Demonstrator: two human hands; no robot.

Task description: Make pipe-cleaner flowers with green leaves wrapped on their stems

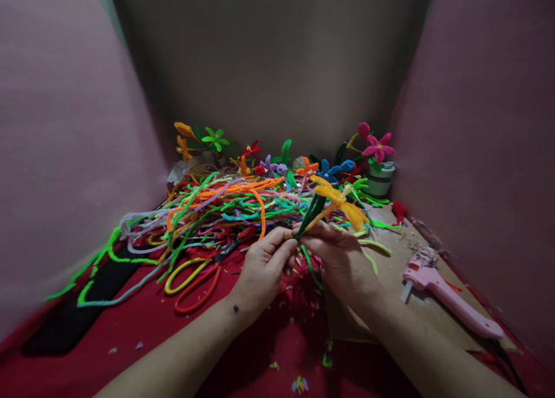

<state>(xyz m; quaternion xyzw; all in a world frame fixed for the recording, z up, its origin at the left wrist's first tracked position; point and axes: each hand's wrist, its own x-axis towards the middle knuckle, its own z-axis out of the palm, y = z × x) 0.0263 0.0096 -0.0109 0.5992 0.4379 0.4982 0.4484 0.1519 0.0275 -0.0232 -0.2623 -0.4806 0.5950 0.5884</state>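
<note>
Both hands meet in the middle of the view around a pipe-cleaner flower (341, 201) with yellow-orange petals and a pale centre. My left hand (271, 256) pinches the base of a dark green pipe-cleaner leaf (311, 214) with thumb and index finger. The fingers of my right hand (340, 253) are closed on the flower's orange stem, just beside the leaf. A green pipe-cleaner end (311, 268) hangs below the hands. Where leaf and stem meet is partly covered by the fingertips.
A heap of colourful pipe cleaners (225, 198) lies behind my hands, with finished flowers (269, 165) along the wall. Scissors (197, 282) with red and yellow handles lie left. A pink glue gun (451, 297) rests on cardboard (347, 317) at right. A black flat object (73, 323) lies far left.
</note>
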